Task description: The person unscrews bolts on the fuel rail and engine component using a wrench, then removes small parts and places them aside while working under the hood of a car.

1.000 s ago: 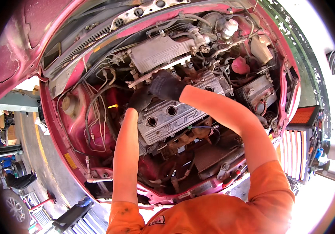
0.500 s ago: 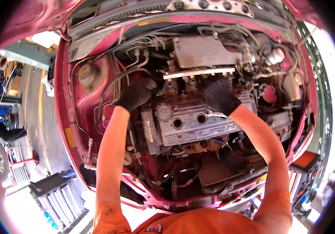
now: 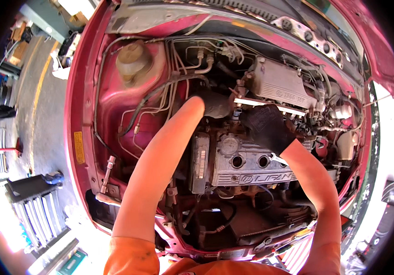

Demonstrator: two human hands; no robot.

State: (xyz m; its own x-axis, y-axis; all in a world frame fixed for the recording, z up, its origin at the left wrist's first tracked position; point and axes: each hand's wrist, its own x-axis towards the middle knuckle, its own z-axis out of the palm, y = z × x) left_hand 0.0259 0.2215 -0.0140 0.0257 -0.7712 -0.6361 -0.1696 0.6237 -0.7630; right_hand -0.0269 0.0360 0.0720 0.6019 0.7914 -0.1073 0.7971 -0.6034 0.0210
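Observation:
My left hand (image 3: 214, 103), in a black glove, reaches down at the left end of the silver fuel rail (image 3: 270, 104), behind the engine's valve cover (image 3: 226, 176). Its fingers are lost in shadow. Beside it, my right hand (image 3: 268, 128), also black-gloved, bends over the gap between rail and valve cover, fingers curled; what they close on is hidden. A silver wrench (image 3: 277, 159) shows on the valve cover under my right wrist, near the round holes. The oil filler cap (image 3: 228, 144) sits at the cover's left end.
Behind the rail stands a grey intake box (image 3: 281, 82). A ratchet (image 3: 108, 176) rests at the left front of the pink engine bay. A flat metal gasket (image 3: 309, 36) lies on the cowl. Pipes run along the left; a tool cart (image 3: 36, 206) stands outside.
The view has shifted, so the engine sits further right and lower. My left hand has moved in closer to the fuel rail's end and my right hand. The right hand stays near the rail.

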